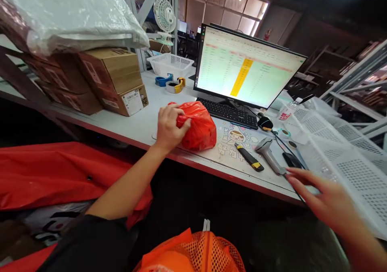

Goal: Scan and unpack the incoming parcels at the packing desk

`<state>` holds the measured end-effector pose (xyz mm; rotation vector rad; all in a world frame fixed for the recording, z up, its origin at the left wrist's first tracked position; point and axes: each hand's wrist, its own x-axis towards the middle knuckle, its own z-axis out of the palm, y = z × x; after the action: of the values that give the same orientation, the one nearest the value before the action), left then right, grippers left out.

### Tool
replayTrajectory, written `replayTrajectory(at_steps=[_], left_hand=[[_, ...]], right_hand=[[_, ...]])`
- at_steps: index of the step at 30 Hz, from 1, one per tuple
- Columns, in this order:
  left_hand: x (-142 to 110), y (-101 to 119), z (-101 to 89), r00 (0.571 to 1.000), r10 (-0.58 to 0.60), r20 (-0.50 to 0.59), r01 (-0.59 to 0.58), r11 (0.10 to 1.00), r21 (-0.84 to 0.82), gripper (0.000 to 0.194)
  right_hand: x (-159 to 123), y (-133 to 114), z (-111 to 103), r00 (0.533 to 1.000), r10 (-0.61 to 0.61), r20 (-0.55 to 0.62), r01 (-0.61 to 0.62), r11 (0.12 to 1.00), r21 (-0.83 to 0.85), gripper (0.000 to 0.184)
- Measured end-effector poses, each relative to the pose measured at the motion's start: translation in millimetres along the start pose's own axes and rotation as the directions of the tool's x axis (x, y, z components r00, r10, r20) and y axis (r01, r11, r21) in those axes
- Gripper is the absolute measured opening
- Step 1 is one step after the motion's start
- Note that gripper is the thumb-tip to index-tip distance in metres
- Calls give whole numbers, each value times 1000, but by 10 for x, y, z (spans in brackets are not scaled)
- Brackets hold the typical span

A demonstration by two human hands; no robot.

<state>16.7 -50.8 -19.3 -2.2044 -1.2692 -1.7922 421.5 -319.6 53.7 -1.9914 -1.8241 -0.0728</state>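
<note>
While the left hand [171, 126] lies over the near side of a red plastic bag [198, 128], the left-hand fingers [181, 120] curl across its surface and press into the plastic, seemingly gripping it. Bag sits on a white worktop [136, 122], on the edge of a desk mat printed with a cartoon [236, 137]. Bag is bundled, contents hidden; no label or tape visible on the side in view.

Right hand [326, 199] is held above the near edge of the worktop and touches nothing that can be confirmed. Right-hand fingers [298, 177] are spread, empty, and just beside a corded barcode scanner [267, 155] and a black computer mouse [292, 160]. Bag lies well apart from these fingers, across the mat to the left.

Also on mat: yellow-and-black utility knife [249, 157], closest to the scanner. Beyond the bag: black keyboard [226, 112] and monitor showing a green spreadsheet with one yellow column [244, 66]. Far left: stacked cardboard boxes [111, 78], two tape dispensers [167, 82], white plastic basket [171, 64]. Neither hand holds knife, scanner or tape. Perforated white plastic panel [353, 175] leans in at right. Below the worktop: red sheet [51, 175], orange mesh bag [193, 254].
</note>
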Motion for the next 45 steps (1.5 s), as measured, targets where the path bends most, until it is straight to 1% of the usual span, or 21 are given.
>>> replayTrajectory(at_steps=[1,3,5,7,9,12,14,16,17,19,21,23,26,28,30,32,36,38,41,43,45], left_hand=[[-48,81,-1,998,52,-18,-52,999,-2,22],[-182,176,-22,995,95,-13,-96,995,-13,24],[-325,190,-77,996,89,29,-88,996,-26,31],[-426,165,-155,994,60,94,-57,998,-39,43],[-456,153,-225,988,43,151,-34,998,-57,52],[-383,200,-258,986,16,169,-6,998,-58,60],[-300,245,-218,989,-25,143,28,999,-26,57],[-227,269,-143,992,-53,112,54,999,-3,45],[-200,270,-100,993,-60,98,60,998,-6,36],[-165,259,-19,996,-66,66,68,997,-30,20],[-148,254,40,997,-76,32,77,996,-49,11],[-140,272,71,998,-64,12,65,996,-65,8],[-135,328,78,1000,-23,12,25,993,-112,8],[-136,357,68,999,-30,33,35,989,-141,9],[-140,366,60,996,-53,67,64,985,-163,10],[-142,355,59,994,-67,87,83,977,-195,10],[-113,313,88,990,-85,110,112,955,-274,10],[-80,293,108,982,-81,170,130,943,-305,12],[-20,256,127,956,-1,294,111,928,-356,21],[21,225,133,930,26,367,106,936,-336,27],[66,198,139,913,9,409,111,957,-270,30]], right_hand=[[179,-49,176,1000,4,28,-6,999,44,37],[501,-101,567,996,6,90,-11,998,57,45],[721,-103,941,994,16,106,-13,999,-33,50],[827,-76,1242,993,46,113,-26,985,-170,56],[857,-39,1455,984,98,147,-54,959,-277,60],[868,16,1617,975,138,176,-74,941,-329,59],[898,36,1608,983,119,136,-76,955,-285,55],[947,4,1488,995,75,67,-63,984,-166,51],[973,-45,1389,999,31,29,-28,996,-88,49],[1021,-227,1143,993,-115,-32,116,992,43,44],[1056,-510,900,955,-293,-46,296,949,111,41],[1088,-835,734,899,-437,-27,437,891,123,41],[1149,-1228,686,825,-564,33,561,825,76,40],[1198,-1352,741,802,-591,84,591,806,34,39],[1245,-1372,802,797,-593,116,597,802,6,37],[1284,-1328,833,791,-594,145,601,799,-5,35],[1337,-1211,796,780,-597,189,613,790,-33,35],[1359,-1174,761,773,-603,199,623,780,-60,34],[1398,-1140,728,770,-606,201,632,767,-109,33],[1424,-1136,724,771,-601,212,632,763,-134,32],[1442,-1155,726,767,-602,224,636,757,-145,31]])
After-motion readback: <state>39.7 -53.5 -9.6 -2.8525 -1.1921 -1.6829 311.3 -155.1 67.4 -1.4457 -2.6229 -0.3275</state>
